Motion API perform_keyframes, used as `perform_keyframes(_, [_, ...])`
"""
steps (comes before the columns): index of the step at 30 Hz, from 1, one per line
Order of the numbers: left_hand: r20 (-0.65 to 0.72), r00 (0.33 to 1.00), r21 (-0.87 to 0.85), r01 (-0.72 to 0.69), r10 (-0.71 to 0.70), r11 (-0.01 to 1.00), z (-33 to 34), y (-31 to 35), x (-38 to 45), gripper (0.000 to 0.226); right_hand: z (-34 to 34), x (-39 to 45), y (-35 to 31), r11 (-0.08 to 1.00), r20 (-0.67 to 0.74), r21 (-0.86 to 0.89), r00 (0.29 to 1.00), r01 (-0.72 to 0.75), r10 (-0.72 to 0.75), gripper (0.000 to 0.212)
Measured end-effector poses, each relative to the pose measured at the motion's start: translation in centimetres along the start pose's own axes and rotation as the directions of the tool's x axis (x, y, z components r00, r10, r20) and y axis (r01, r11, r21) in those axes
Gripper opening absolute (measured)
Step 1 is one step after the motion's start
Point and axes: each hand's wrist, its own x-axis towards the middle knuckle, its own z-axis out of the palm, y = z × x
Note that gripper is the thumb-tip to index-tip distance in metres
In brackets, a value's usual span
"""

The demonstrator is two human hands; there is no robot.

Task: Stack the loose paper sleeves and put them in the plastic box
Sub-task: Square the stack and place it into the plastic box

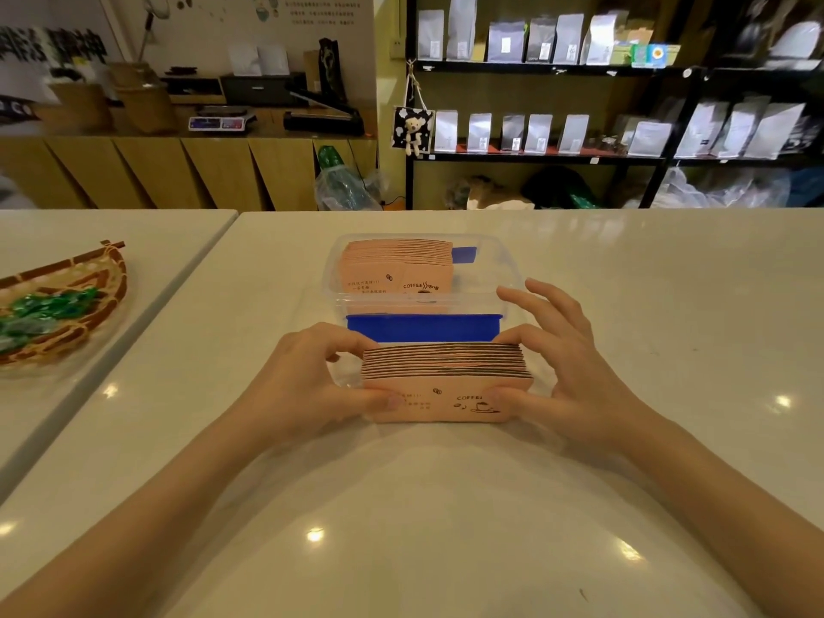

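Observation:
A stack of pink paper sleeves [446, 381] printed with a coffee cup stands on edge on the white table, just in front of the plastic box. My left hand [312, 381] grips its left end and my right hand [566, 363] grips its right end, with some fingers lifted. The clear plastic box [499, 265] with a blue clip [421, 327] on its near side sits behind the stack. Another batch of pink sleeves [394, 265] stands inside it at the left; the right part of the box holds none.
A woven basket [89, 296] with green wrapped sweets lies on the neighbouring table at the left. A gap runs between the two tables. Shelves with pouches and a wooden counter stand far behind.

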Motion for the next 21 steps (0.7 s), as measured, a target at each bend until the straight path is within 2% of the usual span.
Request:
perform_keyframes(9, [0.025, 0.998, 0.090, -0.065, 0.063, 0.994, -0.1, 0.3, 0.0, 0.039, -0.4, 0.0, 0.3, 0.998, 0.040, -0.063, 0.999, 0.024, -0.022, 0.046])
perform_keyframes(14, [0.030, 0.993, 0.187, -0.119, 0.115, 0.975, -0.9, 0.5, 0.4, 0.049, -1.4, 1.0, 0.4, 0.983, 0.088, -0.127, 0.989, 0.130, -0.119, 0.046])
perform_keyframes(21, [-0.028, 0.978, 0.278, -0.192, 0.208, 0.941, -5.5, 3.0, 2.9, 0.041, -4.5, 4.8, -1.4, 0.962, -0.010, -0.156, 0.973, 0.226, -0.230, 0.046])
